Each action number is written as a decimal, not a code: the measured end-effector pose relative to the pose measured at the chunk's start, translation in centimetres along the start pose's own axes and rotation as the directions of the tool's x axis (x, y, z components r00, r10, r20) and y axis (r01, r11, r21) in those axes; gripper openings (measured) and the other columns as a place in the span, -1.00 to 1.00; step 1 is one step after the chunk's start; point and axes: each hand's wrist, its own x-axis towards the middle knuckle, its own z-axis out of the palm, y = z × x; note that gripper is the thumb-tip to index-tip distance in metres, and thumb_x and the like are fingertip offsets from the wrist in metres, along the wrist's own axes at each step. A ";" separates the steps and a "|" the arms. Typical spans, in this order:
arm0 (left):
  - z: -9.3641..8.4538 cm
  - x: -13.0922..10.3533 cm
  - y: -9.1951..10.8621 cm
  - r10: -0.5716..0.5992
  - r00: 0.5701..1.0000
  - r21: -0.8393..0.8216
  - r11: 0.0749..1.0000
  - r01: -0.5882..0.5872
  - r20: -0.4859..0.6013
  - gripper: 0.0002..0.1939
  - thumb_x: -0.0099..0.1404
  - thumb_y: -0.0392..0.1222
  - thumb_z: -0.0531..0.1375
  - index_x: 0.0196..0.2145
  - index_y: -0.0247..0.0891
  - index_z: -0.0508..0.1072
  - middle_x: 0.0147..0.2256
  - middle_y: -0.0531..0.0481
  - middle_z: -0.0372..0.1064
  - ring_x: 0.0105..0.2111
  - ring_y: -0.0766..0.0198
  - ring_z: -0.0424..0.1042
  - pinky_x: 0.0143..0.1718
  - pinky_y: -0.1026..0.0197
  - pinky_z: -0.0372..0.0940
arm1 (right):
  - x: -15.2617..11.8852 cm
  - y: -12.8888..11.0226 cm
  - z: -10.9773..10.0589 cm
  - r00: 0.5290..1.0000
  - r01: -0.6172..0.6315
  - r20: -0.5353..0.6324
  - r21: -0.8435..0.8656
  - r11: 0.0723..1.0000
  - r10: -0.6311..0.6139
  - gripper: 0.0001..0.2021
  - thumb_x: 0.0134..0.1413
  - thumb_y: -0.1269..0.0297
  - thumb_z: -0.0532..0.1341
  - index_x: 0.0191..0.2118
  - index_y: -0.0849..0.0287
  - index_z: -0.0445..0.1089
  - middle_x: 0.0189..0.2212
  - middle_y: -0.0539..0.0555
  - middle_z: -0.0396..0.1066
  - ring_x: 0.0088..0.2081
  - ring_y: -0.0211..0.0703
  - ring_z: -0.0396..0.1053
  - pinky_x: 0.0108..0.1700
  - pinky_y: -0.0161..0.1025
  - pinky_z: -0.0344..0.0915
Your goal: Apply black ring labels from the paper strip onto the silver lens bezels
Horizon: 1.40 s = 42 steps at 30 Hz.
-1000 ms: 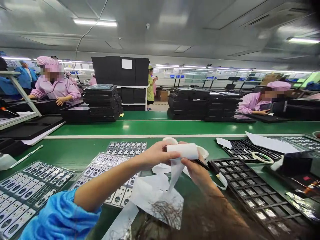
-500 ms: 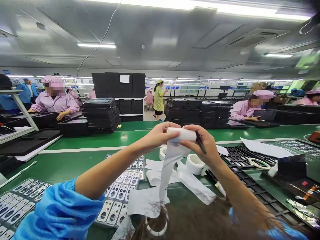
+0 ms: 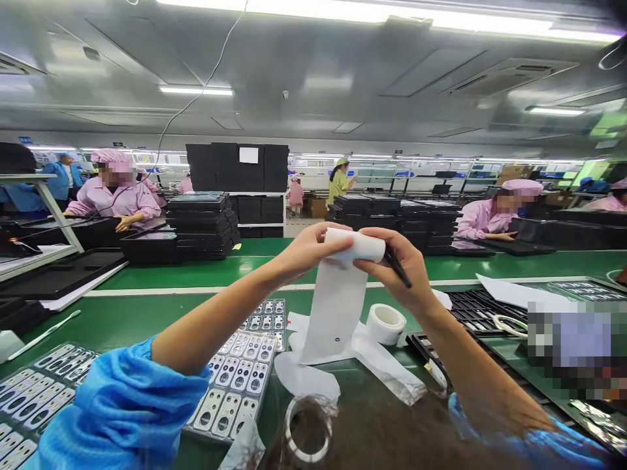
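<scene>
Above the green bench [image 3: 147,313], a worker's left hand [image 3: 306,251] and right hand [image 3: 399,271] pinch opposite ends of a white roll [image 3: 356,246], its long axis level, running left to right between them; the right also closes on a dark pen [image 3: 398,269], while the strip [image 3: 333,310] hangs straight down toward the bench's near edge

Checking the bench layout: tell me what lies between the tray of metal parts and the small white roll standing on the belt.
In the head view, the hanging white strip and loose white liner pieces lie between the parts tray and the small roll.
</scene>
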 end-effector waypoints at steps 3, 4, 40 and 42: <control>-0.4 0.4 0.4 0.046 0.999 0.009 0.999 -0.046 0.008 -0.32 0.05 0.17 0.59 -0.04 -0.34 0.57 -0.18 -0.08 0.54 -0.23 0.24 0.49 -0.15 0.20 0.38 | 0.2 0.2 -0.1 1.000 0.027 0.002 0.038 0.999 -0.027 -0.42 -0.28 0.13 0.71 -0.05 -0.03 0.63 -0.07 0.02 0.65 -0.06 -0.06 0.54 0.01 -0.19 0.50; -0.5 0.5 0.5 0.121 0.993 0.054 0.991 -0.121 0.019 -0.37 0.07 0.11 0.58 -0.04 -0.33 0.57 -0.17 -0.08 0.54 -0.22 0.24 0.50 -0.15 0.21 0.39 | 0.4 0.3 -0.2 1.000 -0.019 -0.007 0.108 0.994 0.020 -0.40 -0.25 0.03 0.70 -0.03 -0.03 0.62 -0.04 0.02 0.65 -0.02 -0.05 0.54 0.03 -0.20 0.51; 2.9 -2.0 -9.6 0.285 0.958 0.287 0.918 -0.273 -0.003 -0.51 0.37 0.07 0.37 0.12 -0.17 0.38 0.22 -0.25 0.35 0.31 -0.07 0.30 0.41 -0.15 0.22 | -5.2 5.9 -0.5 0.919 -0.367 -0.043 0.273 0.889 0.393 -0.30 0.04 -0.45 0.40 0.13 -0.08 0.45 0.11 0.05 0.58 0.02 -0.03 0.51 0.01 -0.13 0.46; 2.6 -2.0 -10.2 0.334 0.939 0.322 0.883 -0.341 0.078 -0.62 0.39 -0.04 0.34 0.09 -0.14 0.41 0.22 -0.24 0.35 0.33 -0.05 0.28 0.45 -0.18 0.17 | -5.4 5.9 -0.5 0.898 -0.422 -0.009 0.266 0.867 0.440 -0.30 0.01 -0.42 0.44 0.09 -0.04 0.47 0.02 0.06 0.60 -0.06 -0.05 0.52 -0.07 -0.16 0.48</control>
